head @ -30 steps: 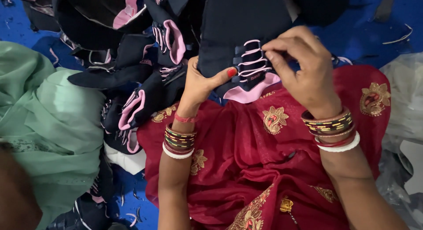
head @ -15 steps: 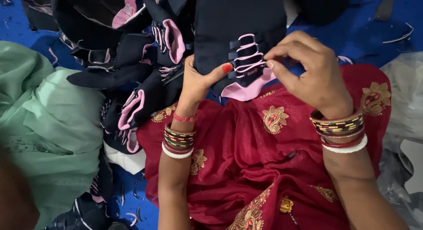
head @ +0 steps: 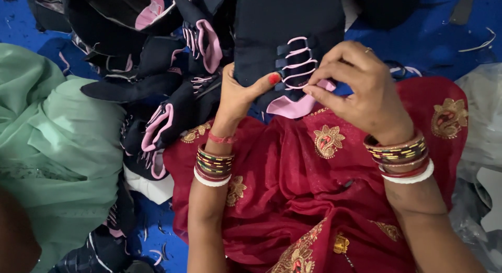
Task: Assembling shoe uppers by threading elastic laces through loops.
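My left hand (head: 241, 95) grips a black fabric shoe upper (head: 277, 27) from below, thumb pressed on its front beside the lacing. The piece has pink lace loops (head: 297, 64) and a pink tongue (head: 295, 104). My right hand (head: 361, 87) pinches the pink lace at the right side of the loops with thumb and forefinger. Both wrists carry stacked bangles. The piece hangs above my lap, which is covered in red cloth with gold embroidery (head: 324, 200).
A heap of similar black and pink shoe uppers (head: 172, 84) lies to the left and behind. Pale green cloth (head: 52, 142) sits at far left. Blue floor sheet (head: 444, 37) shows at the back right, with clear plastic (head: 483, 121) at the right edge.
My right hand has shifted slightly right and down along the lace loops. The black piece has tilted a little; my left hand keeps its hold.
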